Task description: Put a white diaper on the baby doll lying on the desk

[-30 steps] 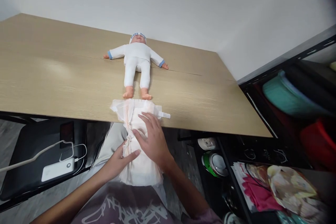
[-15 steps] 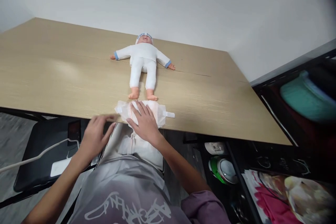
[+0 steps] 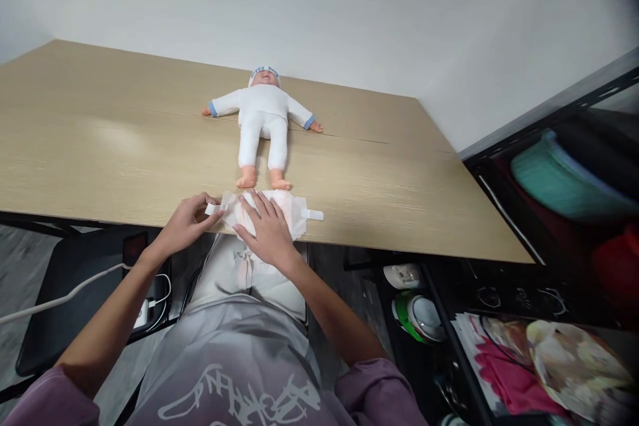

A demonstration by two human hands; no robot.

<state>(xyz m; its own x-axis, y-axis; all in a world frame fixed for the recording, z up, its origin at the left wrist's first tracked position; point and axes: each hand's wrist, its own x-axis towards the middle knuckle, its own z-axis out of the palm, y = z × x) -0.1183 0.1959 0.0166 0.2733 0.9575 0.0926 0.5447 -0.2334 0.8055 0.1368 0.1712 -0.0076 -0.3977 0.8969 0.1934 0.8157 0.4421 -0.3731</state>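
A white diaper lies spread over the table's near edge, its lower part hanging down toward my lap. Its right fastening tab sticks out sideways. My right hand rests flat on the diaper's middle with fingers spread. At the diaper's left side, my left hand pinches the left tab between thumb and fingers. Just beyond the diaper, a baby doll in white clothes and a lettered headband lies on its back, arms out and feet toward me.
The wooden table reaches back to the white wall. At left stands a black chair with a white cable across it. A black shelf at right holds a teal basin, pink cloth and plastic bags.
My left hand has moved in to the diaper's left tab and closed on it; the tab now points outward. My right hand stays flat on the diaper. The view has shifted slightly.
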